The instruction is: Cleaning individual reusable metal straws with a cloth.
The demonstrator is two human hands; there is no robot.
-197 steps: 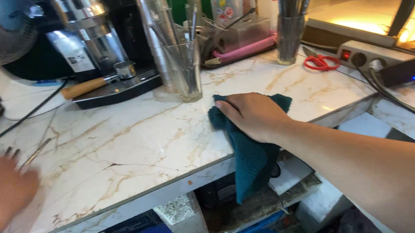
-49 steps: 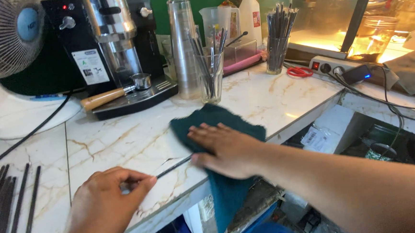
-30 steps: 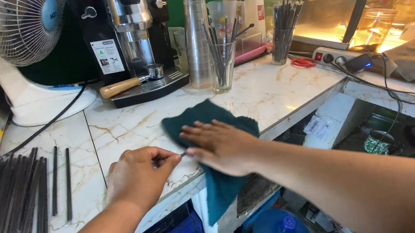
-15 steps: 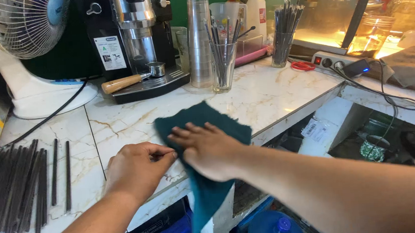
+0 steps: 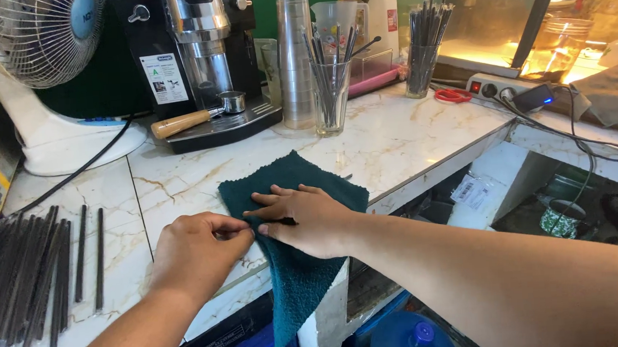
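Two hands meet over a dark teal cloth (image 5: 292, 196) that lies on the marble counter (image 5: 407, 135) near its front edge, with one end hanging down over the edge. The right hand (image 5: 304, 216) rests flat on the cloth, fingers spread and grasping nothing, with a thin black straw (image 5: 283, 222) peeking out beneath its fingers. The left hand (image 5: 196, 252) sits just beside it at the cloth's left border, fingers curled toward that straw end; whether it actually pinches the straw cannot be told. To the left, a loose row of black straws (image 5: 36, 272) lies on the counter. Behind the cloth stand a glass of straws (image 5: 329, 93), a stack of clear cups (image 5: 295, 56), an espresso machine (image 5: 198, 59) and a white table fan (image 5: 45, 75)
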